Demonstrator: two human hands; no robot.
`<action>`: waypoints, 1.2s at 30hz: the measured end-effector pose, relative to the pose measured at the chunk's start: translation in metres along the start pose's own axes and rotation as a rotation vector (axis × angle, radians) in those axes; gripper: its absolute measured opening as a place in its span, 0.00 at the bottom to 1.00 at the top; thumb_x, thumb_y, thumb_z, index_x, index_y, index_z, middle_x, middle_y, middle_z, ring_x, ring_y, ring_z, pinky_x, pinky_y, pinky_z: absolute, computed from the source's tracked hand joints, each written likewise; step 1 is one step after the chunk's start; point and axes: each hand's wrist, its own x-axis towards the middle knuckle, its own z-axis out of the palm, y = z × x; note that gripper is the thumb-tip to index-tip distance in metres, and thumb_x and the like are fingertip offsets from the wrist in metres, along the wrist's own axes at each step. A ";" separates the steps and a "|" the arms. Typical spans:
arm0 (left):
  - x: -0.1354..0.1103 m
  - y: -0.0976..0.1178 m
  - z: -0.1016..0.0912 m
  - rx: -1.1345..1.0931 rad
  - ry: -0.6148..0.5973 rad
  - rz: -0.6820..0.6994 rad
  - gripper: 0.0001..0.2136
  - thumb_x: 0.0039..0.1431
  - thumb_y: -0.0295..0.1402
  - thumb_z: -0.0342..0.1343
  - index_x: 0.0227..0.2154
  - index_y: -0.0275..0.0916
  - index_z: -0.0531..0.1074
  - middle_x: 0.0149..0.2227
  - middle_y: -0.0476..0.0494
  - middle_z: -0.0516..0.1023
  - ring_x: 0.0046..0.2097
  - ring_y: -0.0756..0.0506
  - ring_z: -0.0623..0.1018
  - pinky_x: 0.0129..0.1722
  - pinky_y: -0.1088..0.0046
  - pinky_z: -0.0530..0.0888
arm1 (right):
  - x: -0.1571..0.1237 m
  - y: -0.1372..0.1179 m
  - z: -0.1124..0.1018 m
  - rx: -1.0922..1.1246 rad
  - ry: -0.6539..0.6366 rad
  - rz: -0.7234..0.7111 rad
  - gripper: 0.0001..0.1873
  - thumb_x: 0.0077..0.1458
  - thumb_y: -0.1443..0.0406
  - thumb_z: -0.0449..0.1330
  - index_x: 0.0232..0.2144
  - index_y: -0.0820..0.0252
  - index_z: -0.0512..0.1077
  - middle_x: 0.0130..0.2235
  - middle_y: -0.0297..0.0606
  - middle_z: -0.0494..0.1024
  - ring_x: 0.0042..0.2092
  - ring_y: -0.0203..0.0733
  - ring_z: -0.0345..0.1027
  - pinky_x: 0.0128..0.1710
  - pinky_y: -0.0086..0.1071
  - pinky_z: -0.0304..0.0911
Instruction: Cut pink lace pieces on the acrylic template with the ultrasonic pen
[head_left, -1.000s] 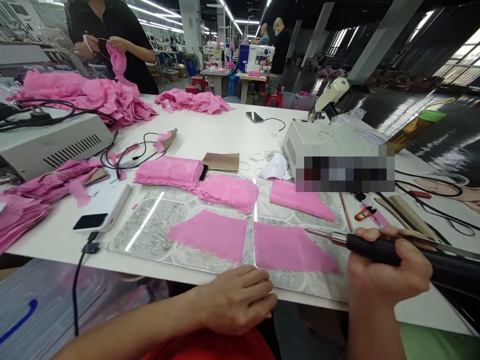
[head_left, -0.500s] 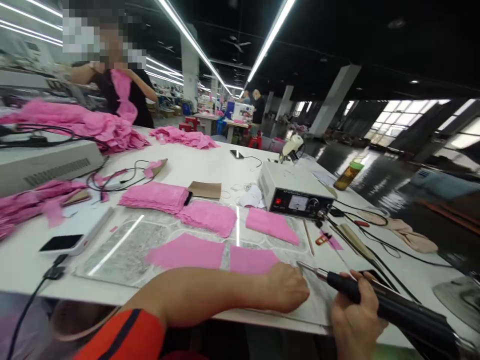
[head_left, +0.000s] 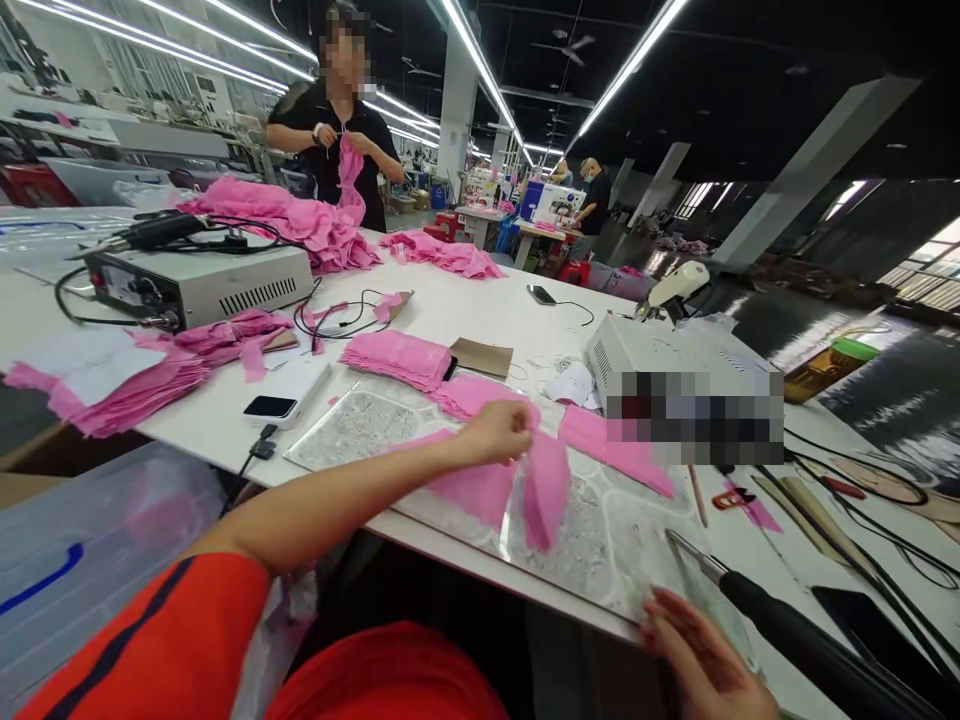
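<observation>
My left hand is closed in a pinch on a pink fabric piece, lifting it off the glass work plate so it hangs down. A second pink piece lies flat on the plate just below that hand. My right hand sits at the plate's near right corner beside the black-handled hot cutting tool; its fingers look loosely spread and the tool's handle rests by it. Stacks of pink lace lie behind the plate.
A white control box stands at the right with cables. A second box and pink fabric heaps are at the left. A phone lies by the plate. A person in black handles pink fabric at the far side.
My left hand picked up the right pink piece and lifted it toward the middle of the plate. My right hand loosened on the cutting tool and dropped lower. The view swung left.
</observation>
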 end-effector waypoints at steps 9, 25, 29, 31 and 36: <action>-0.077 -0.082 -0.053 -0.127 0.163 -0.190 0.02 0.52 0.30 0.48 0.28 0.37 0.63 0.20 0.53 0.70 0.22 0.52 0.71 0.20 0.80 0.65 | 0.001 -0.059 0.112 -0.321 -0.369 -0.717 0.11 0.54 0.63 0.59 0.40 0.58 0.75 0.37 0.41 0.78 0.31 0.38 0.72 0.33 0.33 0.72; -0.124 -0.116 -0.079 0.287 0.118 0.157 0.15 0.54 0.28 0.58 0.46 0.41 0.74 0.49 0.41 0.70 0.49 0.44 0.72 0.51 0.67 0.69 | 0.010 -0.050 0.132 -0.397 -0.393 -1.062 0.08 0.56 0.64 0.58 0.39 0.55 0.74 0.35 0.38 0.78 0.35 0.40 0.76 0.33 0.30 0.74; -0.130 -0.130 -0.083 0.389 0.065 0.328 0.07 0.61 0.32 0.56 0.40 0.42 0.77 0.49 0.40 0.71 0.47 0.45 0.73 0.48 0.70 0.71 | 0.018 -0.044 0.140 -0.328 -0.409 -1.159 0.06 0.57 0.65 0.57 0.34 0.55 0.75 0.32 0.36 0.79 0.31 0.37 0.76 0.30 0.26 0.73; -0.127 -0.134 -0.083 0.405 0.070 0.347 0.07 0.64 0.32 0.53 0.36 0.41 0.77 0.46 0.41 0.72 0.45 0.46 0.74 0.47 0.72 0.71 | 0.023 -0.047 0.142 -0.311 -0.510 -1.080 0.08 0.59 0.64 0.55 0.32 0.55 0.74 0.31 0.36 0.78 0.30 0.36 0.74 0.29 0.25 0.71; -0.102 -0.135 -0.098 0.384 0.067 0.366 0.06 0.63 0.29 0.54 0.33 0.39 0.76 0.42 0.45 0.75 0.41 0.50 0.76 0.44 0.78 0.72 | 0.052 -0.086 0.144 -0.370 -0.748 -0.687 0.17 0.59 0.56 0.52 0.25 0.57 0.71 0.24 0.35 0.72 0.24 0.34 0.65 0.24 0.26 0.63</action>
